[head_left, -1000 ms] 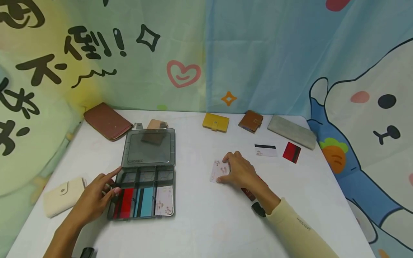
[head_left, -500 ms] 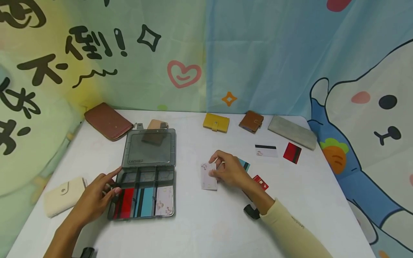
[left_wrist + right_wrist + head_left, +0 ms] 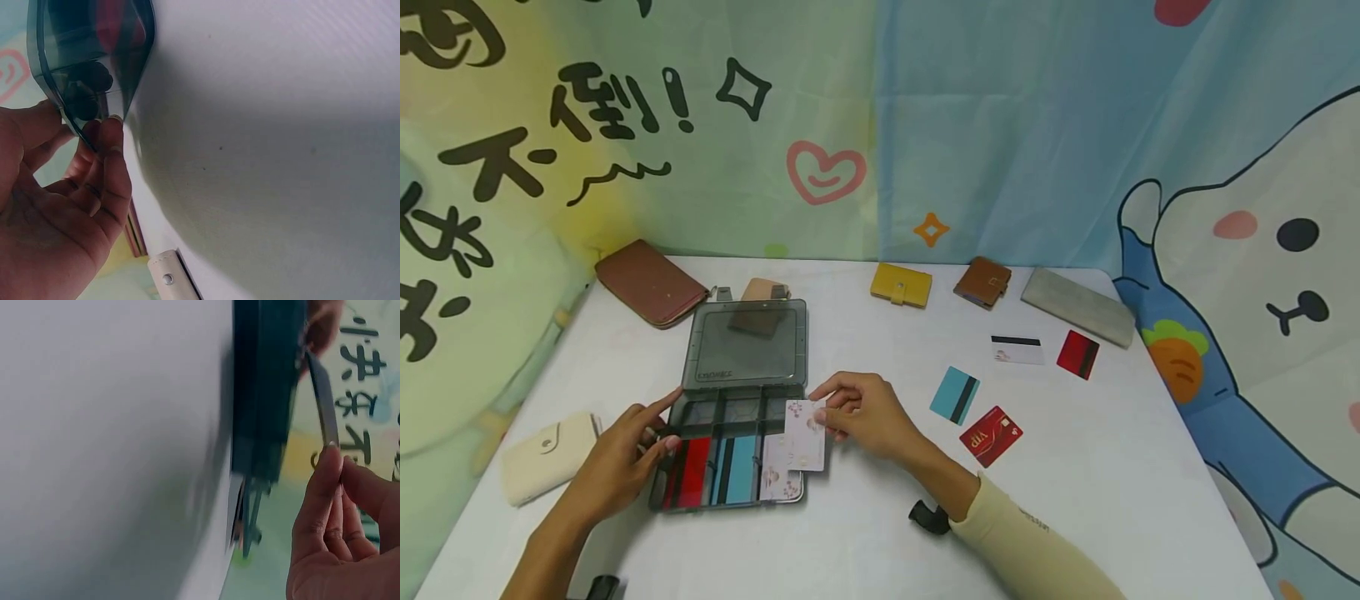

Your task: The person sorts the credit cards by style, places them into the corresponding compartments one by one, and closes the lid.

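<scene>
At the centre of the head view, the right hand has its fingers clamped on a thin white rectangular card with a pink print, which overlaps the right rim of an open grey translucent plastic box; contact cannot be told. At left, the left hand's fingers are closed on the box's left edge. The lower compartments hold a red striped card, a blue striped card and a pale patterned card. Right of centre, a blue card with a black stripe and a red VIP card lie on the white worktop.
</scene>
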`<state>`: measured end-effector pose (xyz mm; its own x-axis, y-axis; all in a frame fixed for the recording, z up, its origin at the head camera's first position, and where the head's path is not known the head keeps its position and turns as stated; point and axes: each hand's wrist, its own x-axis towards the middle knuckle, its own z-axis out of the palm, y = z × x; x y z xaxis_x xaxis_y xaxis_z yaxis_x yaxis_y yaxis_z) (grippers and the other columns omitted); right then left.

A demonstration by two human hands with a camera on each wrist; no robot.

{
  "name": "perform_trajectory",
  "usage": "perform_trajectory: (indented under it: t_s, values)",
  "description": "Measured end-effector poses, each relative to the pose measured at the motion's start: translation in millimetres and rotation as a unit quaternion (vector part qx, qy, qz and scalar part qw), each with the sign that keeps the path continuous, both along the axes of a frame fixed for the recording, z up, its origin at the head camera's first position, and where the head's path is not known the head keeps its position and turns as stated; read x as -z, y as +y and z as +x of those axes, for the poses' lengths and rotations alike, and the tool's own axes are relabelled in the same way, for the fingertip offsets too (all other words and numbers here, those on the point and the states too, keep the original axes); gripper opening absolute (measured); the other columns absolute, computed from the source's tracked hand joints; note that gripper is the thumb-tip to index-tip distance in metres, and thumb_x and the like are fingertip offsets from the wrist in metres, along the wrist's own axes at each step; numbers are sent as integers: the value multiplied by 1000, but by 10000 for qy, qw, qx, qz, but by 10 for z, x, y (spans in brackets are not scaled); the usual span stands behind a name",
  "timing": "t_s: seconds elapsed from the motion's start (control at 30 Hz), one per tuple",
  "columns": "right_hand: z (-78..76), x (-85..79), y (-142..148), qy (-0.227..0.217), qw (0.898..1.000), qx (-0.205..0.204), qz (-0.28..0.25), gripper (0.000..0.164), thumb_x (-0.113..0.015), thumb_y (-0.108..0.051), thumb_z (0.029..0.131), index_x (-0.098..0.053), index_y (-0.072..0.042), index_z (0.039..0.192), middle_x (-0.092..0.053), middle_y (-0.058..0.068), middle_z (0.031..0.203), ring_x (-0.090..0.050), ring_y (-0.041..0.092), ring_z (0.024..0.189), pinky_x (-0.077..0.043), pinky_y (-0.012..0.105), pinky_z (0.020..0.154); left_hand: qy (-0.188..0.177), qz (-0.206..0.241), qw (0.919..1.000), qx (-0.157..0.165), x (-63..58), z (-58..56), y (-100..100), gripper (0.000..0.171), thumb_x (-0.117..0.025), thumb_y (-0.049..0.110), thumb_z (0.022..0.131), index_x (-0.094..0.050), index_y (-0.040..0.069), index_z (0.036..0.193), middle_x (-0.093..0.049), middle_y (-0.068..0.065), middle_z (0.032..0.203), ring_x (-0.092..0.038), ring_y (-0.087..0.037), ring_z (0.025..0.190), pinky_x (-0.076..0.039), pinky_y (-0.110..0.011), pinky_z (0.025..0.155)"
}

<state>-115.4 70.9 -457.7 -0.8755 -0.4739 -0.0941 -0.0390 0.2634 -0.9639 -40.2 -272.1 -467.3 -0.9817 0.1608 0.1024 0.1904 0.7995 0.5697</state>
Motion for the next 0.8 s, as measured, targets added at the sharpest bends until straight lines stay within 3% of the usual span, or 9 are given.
perform_trajectory:
  t_s: [0.1, 0.23, 0.33, 0.47, 0.57, 0.8]
  values:
    - [43, 23, -144, 193, 9998, -69, -15, 21, -77, -10, 87, -73, -18, 106, -73, 3, 87, -68, 30, 66, -58, 33, 62, 22, -5, 10000, 6, 3, 4, -3, 65, -70, 9, 92, -43, 10, 151, -54, -8, 96, -50, -1, 71, -42, -22, 57]
    - [90, 46, -277, 671, 9967, -130, 427, 19, -78, -12, 87, -74, -20, 104, -72, -5, 85, -63, 13, 67, -52, 23, 62, -12, -21, 10000, 1, 3, 6, -7, 65, -70, 9, 92, -43, 11, 151, -54, -9, 98, -50, -2, 71, -41, -22, 57]
    - [129, 42, -335, 1247, 9858, -262, 1090, 17, -80, -18, 86, -75, -23, 101, -67, -9, 86, -56, 6, 70, -46, 19, 64, -61, -28, 10000, -20, 3, 5, -10, 66, -70, 9, 92, -42, 12, 152, -54, -9, 98, -50, -3, 72, -41, -22, 57]
    - [173, 48, -353, 1780, 9661, -422, 1822, 19, -83, -26, 83, -78, -27, 100, -59, -6, 96, -54, 9, 78, -41, 20, 66, -66, -34, 10000, -35, 6, 9, -11, 66, -70, 9, 92, -42, 12, 152, -54, -9, 98, -51, -4, 73, -41, -23, 57]
    - [164, 69, -299, 1799, 9627, -446, 1969, 24, -84, -29, 81, -77, -27, 104, -56, -2, 102, -54, 13, 83, -40, 22, 69, -24, -51, 10000, -17, 7, 11, -10, 66, -70, 10, 92, -42, 11, 152, -54, -9, 98, -50, -3, 72, -41, -23, 57]
    - [7, 77, 55, 1435, 9688, -117, 2017, 33, -85, -29, 81, -73, -24, 111, -62, 2, 103, -55, 18, 86, -44, 27, 72, 228, -30, 9997, 112, 12, 8, -10, 65, -71, 7, 91, -44, 9, 150, -54, -8, 95, -49, -1, 70, -40, -22, 57]
